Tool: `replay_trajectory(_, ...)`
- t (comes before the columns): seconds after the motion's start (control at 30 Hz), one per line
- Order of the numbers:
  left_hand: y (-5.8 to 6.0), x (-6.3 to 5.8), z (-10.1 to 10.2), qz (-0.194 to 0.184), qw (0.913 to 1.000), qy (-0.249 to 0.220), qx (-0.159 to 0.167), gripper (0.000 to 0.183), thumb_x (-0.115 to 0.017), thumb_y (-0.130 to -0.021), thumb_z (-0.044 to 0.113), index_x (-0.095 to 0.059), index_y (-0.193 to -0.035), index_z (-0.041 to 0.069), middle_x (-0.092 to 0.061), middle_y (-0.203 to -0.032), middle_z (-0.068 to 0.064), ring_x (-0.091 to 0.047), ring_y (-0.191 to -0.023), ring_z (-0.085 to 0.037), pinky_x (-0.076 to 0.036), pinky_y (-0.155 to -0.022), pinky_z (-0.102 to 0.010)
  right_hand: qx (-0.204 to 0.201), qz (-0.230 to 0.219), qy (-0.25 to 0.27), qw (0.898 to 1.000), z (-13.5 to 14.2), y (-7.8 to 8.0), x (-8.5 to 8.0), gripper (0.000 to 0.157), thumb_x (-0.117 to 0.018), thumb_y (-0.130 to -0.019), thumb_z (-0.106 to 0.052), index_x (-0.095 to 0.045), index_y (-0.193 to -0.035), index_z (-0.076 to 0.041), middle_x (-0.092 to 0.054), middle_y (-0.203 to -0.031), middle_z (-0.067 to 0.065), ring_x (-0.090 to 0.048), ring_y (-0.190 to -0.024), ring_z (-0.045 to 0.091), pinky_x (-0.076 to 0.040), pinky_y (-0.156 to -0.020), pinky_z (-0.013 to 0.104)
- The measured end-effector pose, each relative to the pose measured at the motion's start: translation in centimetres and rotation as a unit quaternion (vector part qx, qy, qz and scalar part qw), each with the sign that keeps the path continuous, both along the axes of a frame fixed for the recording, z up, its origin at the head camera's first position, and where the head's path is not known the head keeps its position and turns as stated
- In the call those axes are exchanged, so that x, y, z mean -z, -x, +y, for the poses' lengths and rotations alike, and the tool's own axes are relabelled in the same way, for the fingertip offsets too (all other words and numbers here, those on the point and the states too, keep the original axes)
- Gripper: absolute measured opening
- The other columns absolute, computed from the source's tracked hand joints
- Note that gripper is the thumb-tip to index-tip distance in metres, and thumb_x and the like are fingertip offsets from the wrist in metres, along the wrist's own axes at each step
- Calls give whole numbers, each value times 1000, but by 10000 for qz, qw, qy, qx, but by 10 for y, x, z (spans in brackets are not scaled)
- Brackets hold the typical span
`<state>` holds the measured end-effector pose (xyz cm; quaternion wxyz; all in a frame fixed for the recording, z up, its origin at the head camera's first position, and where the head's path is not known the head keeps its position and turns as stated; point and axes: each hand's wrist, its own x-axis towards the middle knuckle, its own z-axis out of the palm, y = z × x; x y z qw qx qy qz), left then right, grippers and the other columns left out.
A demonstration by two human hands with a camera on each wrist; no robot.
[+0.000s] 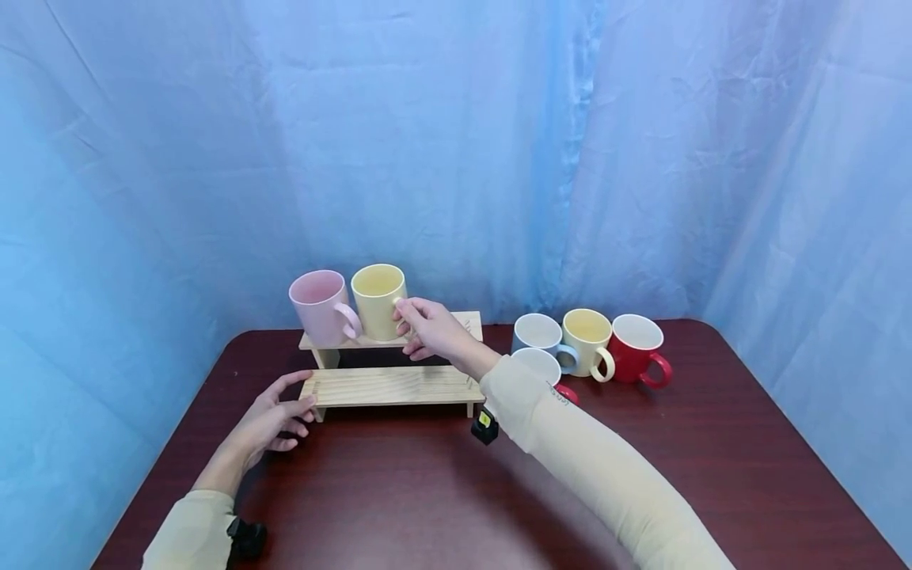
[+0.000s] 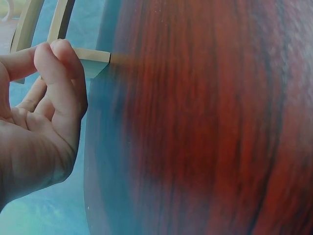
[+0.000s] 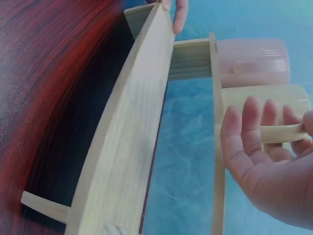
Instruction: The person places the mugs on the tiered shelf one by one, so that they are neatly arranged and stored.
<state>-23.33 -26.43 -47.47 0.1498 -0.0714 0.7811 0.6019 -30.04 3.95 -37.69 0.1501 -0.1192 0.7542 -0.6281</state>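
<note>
My right hand (image 1: 435,328) pinches the handle of a yellow mug (image 1: 378,305) on the upper board of a two-step wooden rack (image 1: 399,385). In the right wrist view, the thumb and fingers sit around that handle (image 3: 281,133), and the mug's base is against the upper board. Left of it, a pink mug (image 1: 318,309) stands on the same board with its handle toward the yellow one. With thumb and index finger, my left hand (image 1: 267,419) grips the left end of the lower board; in the left wrist view its fingertips meet at the wood.
Right of the rack stand a blue mug (image 1: 526,340), another yellow mug (image 1: 586,348) and a red mug (image 1: 630,360). A white-lined mug with a red handle (image 1: 537,364) is in front, partly behind my right sleeve. A blue curtain (image 1: 456,158) hangs behind the dark table (image 1: 399,491).
</note>
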Motion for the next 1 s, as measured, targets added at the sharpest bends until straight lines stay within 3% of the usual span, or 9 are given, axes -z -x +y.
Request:
replay_trajectory(0.23, 3, 7, 1, -33, 9999, -110, 19, 63, -64, -101, 31, -33, -155, 26, -63, -92, -8, -61, -66, -17, -53, -53, -30, 58, 109, -498, 9987, 15, -3, -7, 40, -49, -106, -45, -58, -128, -13, -61, -116, 11, -59, -93, 22, -58, -80, 45)
replay_trajectory(0.4, 5, 8, 3, -28, 10000, -70, -24, 63, -65, -100, 31, -33, -155, 27, -63, -92, -8, -61, -66, -18, -53, -53, -30, -148, 401, -689, 9967, 38, -12, -24, 44, -48, -108, -41, -54, -142, -13, -56, -139, 9, -51, -124, 28, -53, -93, 48)
replay_trajectory(0.5, 6, 7, 4, -33, 10000, -58, -38, 63, -65, -100, 31, -34, -155, 27, -63, -92, -8, -61, -66, -18, -53, -53, -31, -247, 476, -671, 9963, 59, -18, -35, 47, -46, -108, -41, -51, -146, -15, -51, -147, 10, -46, -135, 31, -51, -98, 49)
replay_trajectory(0.77, 6, 6, 3, -9, 10000, -52, -43, 63, -65, -100, 32, -33, -155, 27, -63, -93, -8, -62, -67, -18, -53, -53, -31, -399, 652, -885, 9931, 135, -45, -58, 51, -43, -109, -44, -43, -151, -15, -47, -150, 12, -41, -140, 34, -45, -104, 54)
replay_trajectory(1.0, 3, 4, 1, -21, 10000, -47, -76, 64, -65, -100, 32, -33, -155, 27, -63, -94, -8, -62, -68, -19, -53, -54, -31, -261, 780, -1274, 9884, 203, -68, -45, 51, -43, -109, -44, -42, -153, -18, -44, -154, 11, -44, -138, 38, -46, -102, 57)
